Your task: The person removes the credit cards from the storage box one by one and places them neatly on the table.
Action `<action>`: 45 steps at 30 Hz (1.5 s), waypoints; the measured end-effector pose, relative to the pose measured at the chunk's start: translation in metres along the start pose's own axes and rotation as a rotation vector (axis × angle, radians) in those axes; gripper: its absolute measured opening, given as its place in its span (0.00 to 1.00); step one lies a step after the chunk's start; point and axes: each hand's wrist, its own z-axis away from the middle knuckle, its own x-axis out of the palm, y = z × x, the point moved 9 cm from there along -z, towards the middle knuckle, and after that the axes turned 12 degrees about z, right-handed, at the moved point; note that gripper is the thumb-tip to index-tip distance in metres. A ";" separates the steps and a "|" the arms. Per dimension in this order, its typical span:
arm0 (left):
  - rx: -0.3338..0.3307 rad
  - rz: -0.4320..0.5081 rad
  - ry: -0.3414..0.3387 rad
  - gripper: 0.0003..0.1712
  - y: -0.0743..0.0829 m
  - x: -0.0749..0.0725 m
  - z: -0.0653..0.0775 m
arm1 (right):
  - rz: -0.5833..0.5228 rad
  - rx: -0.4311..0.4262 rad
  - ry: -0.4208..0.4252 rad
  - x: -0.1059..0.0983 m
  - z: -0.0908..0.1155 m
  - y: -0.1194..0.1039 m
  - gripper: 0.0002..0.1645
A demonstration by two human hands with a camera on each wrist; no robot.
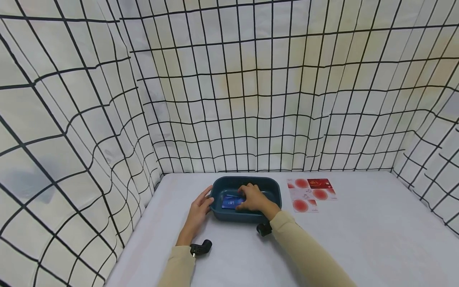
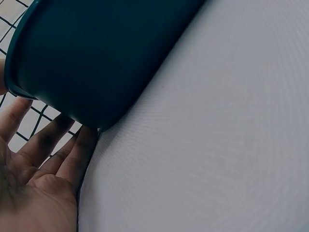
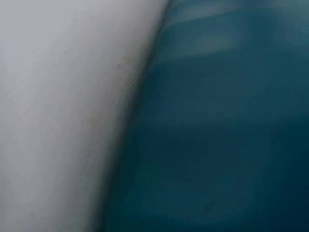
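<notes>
A dark teal plastic basin (image 1: 229, 217) stands on the white table, with blue "VIP" cards (image 1: 229, 202) lying inside it. My left hand (image 1: 198, 208) holds the basin's left end, thumb at the rim and fingers against the outer wall. The left wrist view shows those fingers (image 2: 41, 140) spread below the rim of the basin (image 2: 106, 53). Reaching in over the near side, my right hand (image 1: 254, 199) curls thumb and fingers around the right part of the blue cards, hiding that part. Only the blurred basin wall (image 3: 217, 121) and table fill the right wrist view.
Right of the basin, several red-and-white cards (image 1: 300, 205) lie side by side, with a solid red "VIP" card (image 1: 320, 183) at the back. White walls covered with black netting (image 1: 251, 95) rise behind and along both sides of the table (image 1: 376, 231).
</notes>
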 end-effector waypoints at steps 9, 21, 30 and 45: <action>0.006 0.010 0.001 0.28 0.001 -0.001 0.000 | 0.040 0.023 -0.003 -0.002 0.002 0.000 0.37; 0.002 0.012 -0.003 0.28 -0.001 -0.001 -0.002 | 0.029 0.053 -0.021 -0.001 0.005 0.002 0.31; 0.003 0.010 0.003 0.28 -0.002 -0.001 -0.001 | 0.000 0.043 -0.005 0.000 0.003 0.004 0.30; 0.010 0.013 -0.003 0.28 -0.001 -0.001 -0.001 | -0.020 -0.005 0.022 -0.005 0.003 0.000 0.29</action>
